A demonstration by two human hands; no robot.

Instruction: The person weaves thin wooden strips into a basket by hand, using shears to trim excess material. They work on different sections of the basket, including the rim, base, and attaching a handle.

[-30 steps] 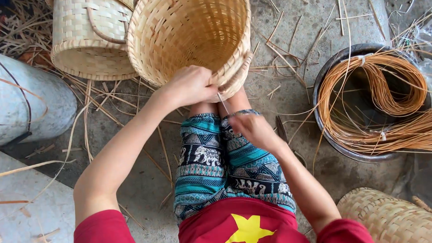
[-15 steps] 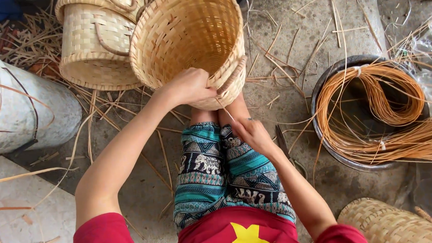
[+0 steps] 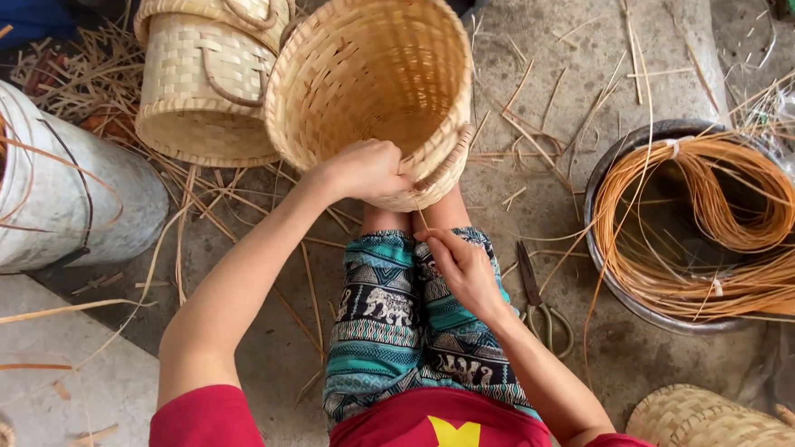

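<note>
left hand (image 3: pixel 367 169) grips the woven basket (image 3: pixel 372 80) rim, right hand (image 3: pixel 459 266) pinches a thin strand, mid-weave; next calls for steady tension.

A basket-weaving workplace on a bare concrete floor (image 3: pixel 588 50) is shown: finished woven baskets (image 3: pixel 200 80) are stacked, coiled cane is kept in a metal basin (image 3: pixel 688 226), and offcut strips (image 3: pixel 91 94) and scissors (image 3: pixel 537 298) are scattered about.

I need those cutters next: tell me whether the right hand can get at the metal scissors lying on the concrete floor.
Probably yes. The metal scissors lie on bare concrete floor just beside the right hand, with nothing over them; the hand pinches a thin strand, though, which may need letting go first.
</note>
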